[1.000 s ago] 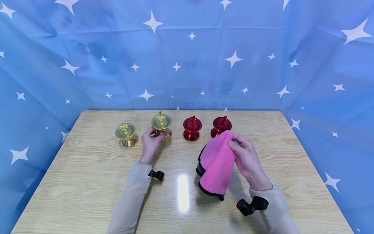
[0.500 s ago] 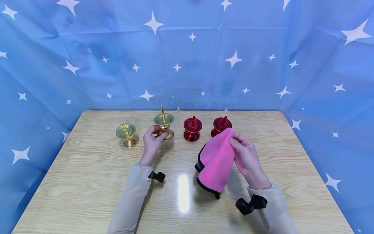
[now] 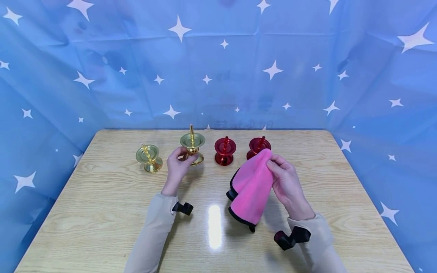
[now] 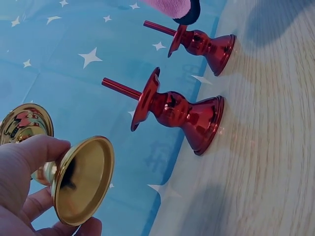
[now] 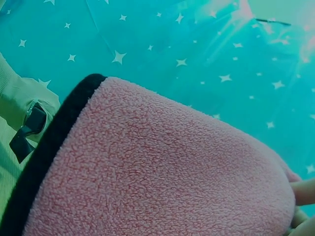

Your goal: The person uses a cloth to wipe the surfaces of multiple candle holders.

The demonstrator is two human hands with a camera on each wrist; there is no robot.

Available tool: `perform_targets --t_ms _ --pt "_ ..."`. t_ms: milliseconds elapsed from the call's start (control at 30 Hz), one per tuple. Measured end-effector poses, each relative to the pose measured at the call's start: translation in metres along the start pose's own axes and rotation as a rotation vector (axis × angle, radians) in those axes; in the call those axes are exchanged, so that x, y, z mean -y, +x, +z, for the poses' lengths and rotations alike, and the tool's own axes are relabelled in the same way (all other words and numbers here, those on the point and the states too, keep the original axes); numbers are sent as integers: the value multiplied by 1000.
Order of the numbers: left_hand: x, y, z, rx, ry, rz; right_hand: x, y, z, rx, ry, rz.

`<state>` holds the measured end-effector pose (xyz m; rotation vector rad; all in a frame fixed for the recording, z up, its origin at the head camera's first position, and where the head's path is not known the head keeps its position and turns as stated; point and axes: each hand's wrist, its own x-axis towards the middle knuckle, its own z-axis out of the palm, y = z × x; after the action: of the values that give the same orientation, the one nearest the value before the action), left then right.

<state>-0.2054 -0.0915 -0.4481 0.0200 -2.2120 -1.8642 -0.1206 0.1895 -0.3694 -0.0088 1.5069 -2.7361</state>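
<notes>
My left hand grips a gold candlestick by its stem, its spike pointing up. In the left wrist view, the hollow underside of its base shows, lifted off the table and turned toward the camera. My right hand pinches the top of a pink fleecy cloth with black edging, which hangs down in folds over the table. In the right wrist view the cloth fills most of the picture, with only some fingers showing at its right edge.
A second gold candlestick stands left of my left hand. Two red candlesticks stand to the right: one near the middle, the other partly hidden behind the cloth. A starry blue curtain hangs behind the wooden table.
The gold candlestick in my left hand has risen slightly and shifted right, its spike standing taller in view. The cloth in my right hand has drifted a little left.
</notes>
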Motion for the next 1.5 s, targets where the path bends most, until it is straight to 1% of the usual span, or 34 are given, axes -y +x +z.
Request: perform_targets --t_ms 200,367,567,733,1033,1267,1433,1500 --pt "-4 -2 0 9 20 13 0 0 1 1 8 1" --pt "-7 -3 1 7 23 39 0 0 1 2 9 7" --pt "-9 -5 3 30 34 68 0 1 3 -18 -1 14" --pt "-11 -6 5 57 11 56 -1 1 5 -32 -27 30" --pt "-19 -9 7 83 27 55 0 4 10 -79 -27 44" --pt "-25 -11 10 95 53 91 0 7 14 -111 -42 71" --pt "-29 -12 12 120 68 117 -1 12 17 -128 -17 77" --pt "-32 -13 13 134 60 126 -2 14 19 -124 2 75"
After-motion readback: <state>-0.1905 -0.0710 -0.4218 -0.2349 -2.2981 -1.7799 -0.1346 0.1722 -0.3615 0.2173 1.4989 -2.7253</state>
